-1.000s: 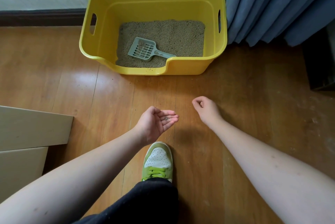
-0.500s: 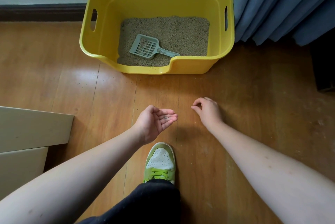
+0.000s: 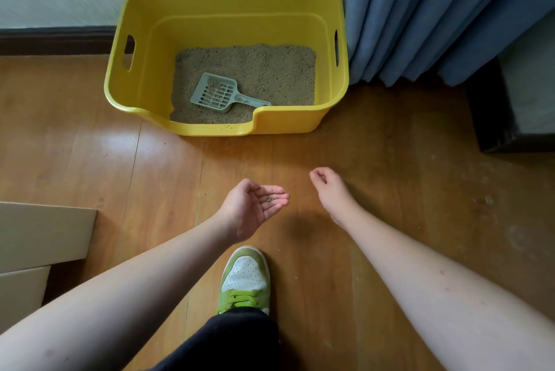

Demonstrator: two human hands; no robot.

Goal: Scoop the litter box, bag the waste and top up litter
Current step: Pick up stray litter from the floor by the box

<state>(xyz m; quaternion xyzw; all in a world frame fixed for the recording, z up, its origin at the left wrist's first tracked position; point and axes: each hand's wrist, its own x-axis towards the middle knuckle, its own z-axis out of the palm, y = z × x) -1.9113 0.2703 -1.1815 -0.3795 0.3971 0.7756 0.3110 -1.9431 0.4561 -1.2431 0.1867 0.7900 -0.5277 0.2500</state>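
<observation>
A yellow litter box (image 3: 285,127) stands on the wooden floor against the wall, with tan litter (image 3: 264,70) covering its bottom. A grey slotted scoop (image 3: 217,94) lies on the litter at the front left, its handle pointing right. My left hand (image 3: 249,211) is cupped palm up above the floor in front of the box, with a few litter grains (image 3: 270,199) resting on its fingers. My right hand (image 3: 330,187) hovers just to the right, fingers curled and thumb against forefinger. I cannot tell whether it pinches anything.
Blue curtains (image 3: 435,16) hang right of the box, and a dark piece of furniture (image 3: 492,118) stands beyond them. Beige cardboard flaps (image 3: 42,235) lie at the left. My green and white shoe (image 3: 244,277) is planted below the hands. Stray grains dot the floor.
The view has tilted a little, so the box sits lower in the frame. Both hands stay almost where they were; the right fingers loosened briefly and are curled again.
</observation>
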